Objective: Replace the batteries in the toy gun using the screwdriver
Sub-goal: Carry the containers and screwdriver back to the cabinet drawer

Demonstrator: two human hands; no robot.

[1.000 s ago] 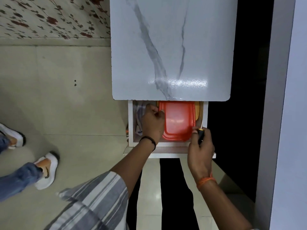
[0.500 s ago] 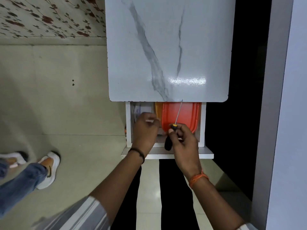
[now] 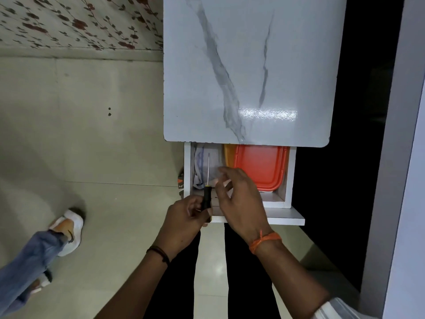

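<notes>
Black-handled screwdriver (image 3: pixel 206 194): being gripped by its handle in the left hand (image 3: pixel 184 223), fingers curled round it, shaft pointing far into the open drawer (image 3: pixel 288 180), at the drawer's near left corner.
Right hand (image 3: pixel 239 199): being held over the drawer with fingers loosely spread; nothing is seen in its grasp.
Toy gun: not being shown anywhere; its place cannot be told.
Orange lidded container (image 3: pixel 261 168): lying in the drawer's right part, beside a crumpled cloth (image 3: pixel 201 168) on the left.
Progress: the tool is being fetched only; unscrewing, battery exchange and refastening are judged outstanding.
Change: half a second ago the screwdriver was being held by the right hand over the orange container; it is now being carried by the left.
</notes>
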